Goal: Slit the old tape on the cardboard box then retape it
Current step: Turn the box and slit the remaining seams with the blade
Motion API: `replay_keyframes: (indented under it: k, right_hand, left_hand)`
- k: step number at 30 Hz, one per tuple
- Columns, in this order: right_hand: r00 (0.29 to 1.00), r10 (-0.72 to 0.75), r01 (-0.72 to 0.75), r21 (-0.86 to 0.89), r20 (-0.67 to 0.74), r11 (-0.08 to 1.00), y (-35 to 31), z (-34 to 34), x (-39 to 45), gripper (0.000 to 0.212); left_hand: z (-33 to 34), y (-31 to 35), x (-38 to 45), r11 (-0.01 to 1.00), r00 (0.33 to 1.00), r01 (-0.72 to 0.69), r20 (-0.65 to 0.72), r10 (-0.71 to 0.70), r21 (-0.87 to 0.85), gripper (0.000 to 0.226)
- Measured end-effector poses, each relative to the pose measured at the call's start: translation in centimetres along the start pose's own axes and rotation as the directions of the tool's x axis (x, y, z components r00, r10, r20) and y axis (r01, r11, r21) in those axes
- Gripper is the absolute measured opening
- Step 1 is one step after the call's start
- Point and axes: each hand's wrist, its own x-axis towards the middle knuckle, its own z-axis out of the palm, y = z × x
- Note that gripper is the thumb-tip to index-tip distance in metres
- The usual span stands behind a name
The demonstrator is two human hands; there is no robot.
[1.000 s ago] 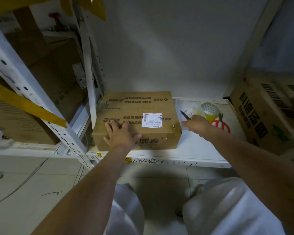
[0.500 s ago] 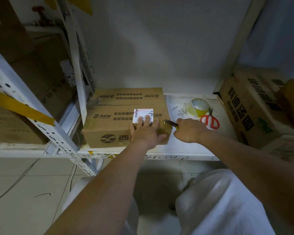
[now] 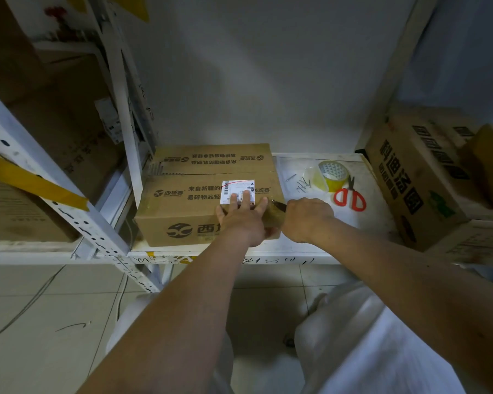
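Cardboard box [image 3: 188,206], brown with printed lettering and a white shipping label [image 3: 237,191], sits on the white metal shelf [image 3: 305,245] in front of you. Your left hand [image 3: 241,220] lies flat on its top, fingers straight, fingertips on the label. Your right hand [image 3: 306,218] is clenched around a dark-bladed cutter [image 3: 279,205] whose tip meets the box's right edge. Behind it lie a yellowish tape roll [image 3: 332,174], red-handled scissors [image 3: 349,196] and loose nails [image 3: 302,184].
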Motion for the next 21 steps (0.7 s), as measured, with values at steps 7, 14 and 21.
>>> replay_keyframes:
  k: [7, 14, 21]
  right_hand:
    - [0.982, 0.039, -0.007, 0.168, -0.187, 0.986, 0.0, 0.4, 0.8, 0.027]
    - [0.974, 0.115, -0.037, 0.361, -0.196, 0.932, 1.0, -0.6, 5.1, 0.026]
    - [0.95, 0.31, -0.274, 0.384, -0.033, 0.882, 7.2, 0.6, 8.6, 0.039]
  left_hand:
    - [-0.1, 0.2, -0.2, 1.0, 1.0, -0.014, -0.007, 0.014, 0.028, 0.083]
    - [0.1, 0.1, 0.0, 0.998, 0.997, -0.01, -0.077, 0.015, 0.055, 0.075]
    - [0.4, 1.7, 0.9, 0.984, 0.984, 0.063, -0.177, -0.033, 0.165, 0.085]
